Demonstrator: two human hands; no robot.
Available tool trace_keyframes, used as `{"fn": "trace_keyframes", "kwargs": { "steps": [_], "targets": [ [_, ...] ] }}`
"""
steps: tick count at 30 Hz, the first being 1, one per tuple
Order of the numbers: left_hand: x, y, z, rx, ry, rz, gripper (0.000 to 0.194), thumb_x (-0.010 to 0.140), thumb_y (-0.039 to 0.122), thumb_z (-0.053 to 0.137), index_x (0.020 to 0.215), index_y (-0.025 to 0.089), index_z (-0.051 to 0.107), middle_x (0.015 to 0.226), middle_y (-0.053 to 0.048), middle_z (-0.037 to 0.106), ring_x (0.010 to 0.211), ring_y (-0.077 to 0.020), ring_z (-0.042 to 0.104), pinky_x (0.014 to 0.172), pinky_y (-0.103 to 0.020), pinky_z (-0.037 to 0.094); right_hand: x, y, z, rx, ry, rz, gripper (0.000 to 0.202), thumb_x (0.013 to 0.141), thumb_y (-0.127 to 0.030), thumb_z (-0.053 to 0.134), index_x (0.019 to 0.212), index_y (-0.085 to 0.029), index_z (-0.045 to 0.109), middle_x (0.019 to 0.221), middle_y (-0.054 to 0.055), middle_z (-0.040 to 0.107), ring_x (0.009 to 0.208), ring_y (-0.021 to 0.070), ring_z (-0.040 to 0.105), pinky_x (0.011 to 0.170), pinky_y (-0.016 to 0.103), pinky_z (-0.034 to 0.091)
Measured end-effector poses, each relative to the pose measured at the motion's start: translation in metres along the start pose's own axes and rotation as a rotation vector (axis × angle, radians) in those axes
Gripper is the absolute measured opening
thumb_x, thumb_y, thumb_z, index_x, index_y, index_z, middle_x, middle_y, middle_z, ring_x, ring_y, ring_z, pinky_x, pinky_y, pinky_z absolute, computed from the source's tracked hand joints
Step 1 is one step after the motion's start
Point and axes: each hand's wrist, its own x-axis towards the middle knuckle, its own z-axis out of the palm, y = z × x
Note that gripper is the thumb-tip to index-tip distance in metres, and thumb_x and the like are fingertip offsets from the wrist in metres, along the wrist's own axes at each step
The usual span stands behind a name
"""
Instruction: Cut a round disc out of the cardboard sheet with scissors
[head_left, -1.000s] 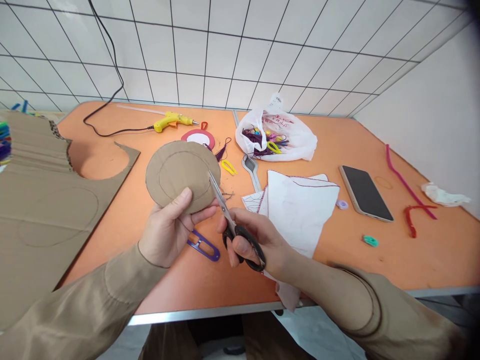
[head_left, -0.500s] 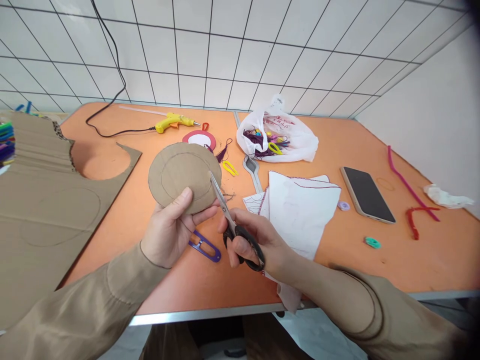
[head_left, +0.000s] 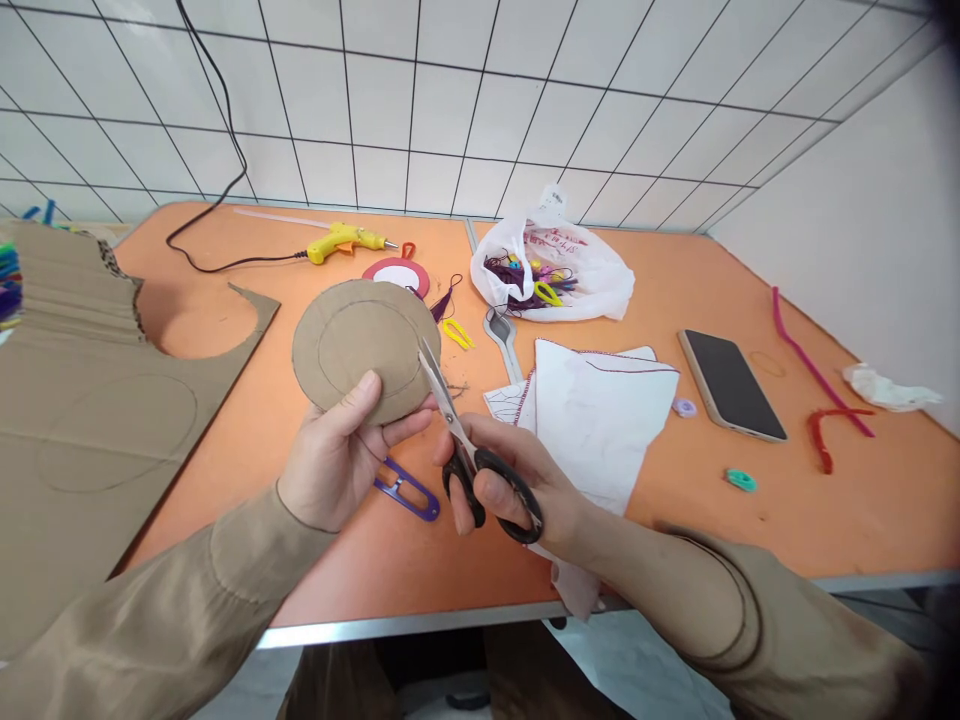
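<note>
My left hand (head_left: 341,450) grips a round cardboard disc (head_left: 360,345) by its lower edge, thumb on top. A smaller circle is drawn inside the disc's rim. In my right hand (head_left: 517,470) are scissors (head_left: 459,430) with black handles. Their blades meet the disc's right side, with one blade lying over the cardboard near the drawn line. The lower blade is partly hidden behind the disc. Beneath my hands a purple plastic snips-like piece (head_left: 409,492) lies on the orange table (head_left: 360,590).
Left lies a large cut cardboard sheet (head_left: 105,400). A yellow glue gun (head_left: 345,241) with its cord rests at the back, near a plastic bag (head_left: 592,275) of threads. White cloth (head_left: 592,420), a phone (head_left: 731,385) and pipe cleaners (head_left: 821,365) lie rightward.
The scissors' handles have spread a little wider apart, with the blades still at the disc's right side. The whole view has shifted slightly.
</note>
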Motion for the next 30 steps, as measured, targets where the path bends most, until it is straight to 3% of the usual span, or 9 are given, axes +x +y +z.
{"fn": "trace_keyframes", "kwargs": {
  "steps": [6, 20, 30],
  "targets": [
    [-0.0003, 0.0007, -0.0001, -0.013, -0.033, -0.002, 0.023, 0.090, 0.018, 0.057, 0.109, 0.011, 0.067, 0.094, -0.010, 0.077, 0.081, -0.0220, 0.075, 0.070, -0.026, 0.063, 0.0002, -0.0005, 0.0007, 0.005, -0.009, -0.012, 0.046, 0.086, -0.061, 0.059, 0.098, -0.017, 0.051, 0.061, 0.000, 0.060, 0.054, 0.0106, 0.051, 0.054, 0.024, 0.041],
    [-0.0009, 0.0006, -0.0007, -0.055, -0.046, -0.012, 0.018, 0.091, 0.017, 0.057, 0.102, 0.010, 0.069, 0.092, -0.010, 0.078, 0.079, -0.0214, 0.076, 0.069, -0.025, 0.063, 0.0008, -0.0018, 0.0002, -0.015, 0.003, 0.026, 0.049, 0.084, -0.063, 0.060, 0.097, -0.017, 0.050, 0.061, 0.000, 0.060, 0.053, 0.0112, 0.052, 0.054, 0.024, 0.042],
    [-0.0010, 0.0000, 0.0006, 0.004, -0.028, -0.023, 0.027, 0.089, 0.016, 0.058, 0.115, 0.012, 0.066, 0.092, -0.009, 0.078, 0.082, -0.0200, 0.075, 0.070, -0.022, 0.062, 0.0007, -0.0009, 0.0003, -0.026, 0.014, 0.020, 0.049, 0.084, -0.062, 0.061, 0.098, -0.016, 0.051, 0.061, 0.000, 0.061, 0.054, 0.0109, 0.054, 0.055, 0.024, 0.044]
  ]
}}
